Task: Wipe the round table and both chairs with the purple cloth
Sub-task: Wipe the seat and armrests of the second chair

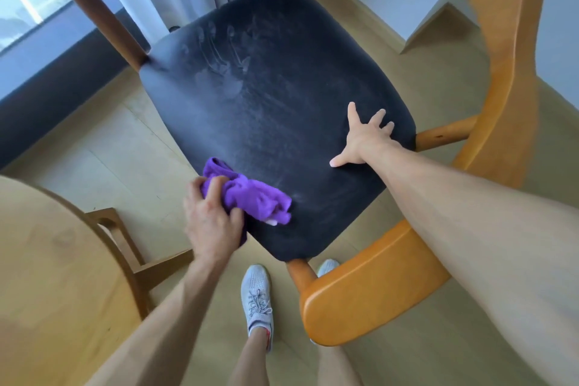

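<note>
Left hand (213,222) has the purple cloth (247,194) bunched up in curled fingers, pressed onto the lower-left edge of the dark seat cushion (269,97), low and left of centre in the frame. The cloth's long axis runs from upper left to lower right, its loose end trailing right, away from the grip and onto the seat. Right hand (363,138) is splayed flat on the cushion's right side, fingers straight, gripping nothing, apparently steadying the wooden chair (501,103). The unwiped dusty stretch, handprint smears and all, lies up-frame from the cloth, so the left hand looks the one to sweep that way. The round table (47,276) sits at lower left.
</note>
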`<state>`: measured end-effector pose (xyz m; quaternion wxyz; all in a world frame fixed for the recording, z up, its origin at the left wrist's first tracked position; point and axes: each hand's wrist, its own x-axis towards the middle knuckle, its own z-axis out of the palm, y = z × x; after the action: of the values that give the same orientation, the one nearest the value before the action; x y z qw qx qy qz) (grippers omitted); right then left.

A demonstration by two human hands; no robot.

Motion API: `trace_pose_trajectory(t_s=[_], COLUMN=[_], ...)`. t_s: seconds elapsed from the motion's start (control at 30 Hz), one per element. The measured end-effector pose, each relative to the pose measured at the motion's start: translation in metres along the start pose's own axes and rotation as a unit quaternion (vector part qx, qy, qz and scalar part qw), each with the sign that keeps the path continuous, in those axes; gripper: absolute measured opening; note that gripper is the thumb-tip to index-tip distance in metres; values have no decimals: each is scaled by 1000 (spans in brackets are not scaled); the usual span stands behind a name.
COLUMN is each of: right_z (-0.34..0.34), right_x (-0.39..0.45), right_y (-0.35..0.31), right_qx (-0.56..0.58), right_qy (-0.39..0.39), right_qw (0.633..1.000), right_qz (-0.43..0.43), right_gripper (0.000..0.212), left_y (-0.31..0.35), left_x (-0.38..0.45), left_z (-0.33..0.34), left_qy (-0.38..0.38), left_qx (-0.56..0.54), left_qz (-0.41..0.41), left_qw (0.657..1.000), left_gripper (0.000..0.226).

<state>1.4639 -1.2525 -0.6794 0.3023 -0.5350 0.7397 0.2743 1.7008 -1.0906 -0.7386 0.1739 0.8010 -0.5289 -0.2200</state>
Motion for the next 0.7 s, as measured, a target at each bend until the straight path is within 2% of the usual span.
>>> trace_pose_trajectory(t_s=[0.07,0.13,0.27,0.33,0.4,0.5,0.63,0.7], right_z=[1,1,2,3,5,7,8,9], right_x=[1,1,0,1,3,6,11,13], right_y=[0,-1,0,2,3,5,5,6], right_qx=[-6,-10,3,7,6,-7,-25,-23], right_qy=[2,4,9,14,19,22,28,30], right_qw=[1000,1000,1000,1000,1000,1000,999,999], right_qz=[4,7,6,2,0,4,-1,-6], right_gripper=[131,132,131,131,132,133,134,135], left_y=[19,32,47,38,18,-9,-13,-5], left_x=[-17,-32,-54,-49,-21,53,115,112], left_z=[10,15,18,18,9,-15,-30,-24], left_qy=[-13,-61,-186,-180,-128,-38,35,71], left_qx=[-9,-5,43,67,75,59,118,103], left_qz=[48,130,309,350,320,199,188,133], left_qw=[999,990,932,917,936,977,974,983], left_gripper=[43,43,27,19,15,22,28,40])
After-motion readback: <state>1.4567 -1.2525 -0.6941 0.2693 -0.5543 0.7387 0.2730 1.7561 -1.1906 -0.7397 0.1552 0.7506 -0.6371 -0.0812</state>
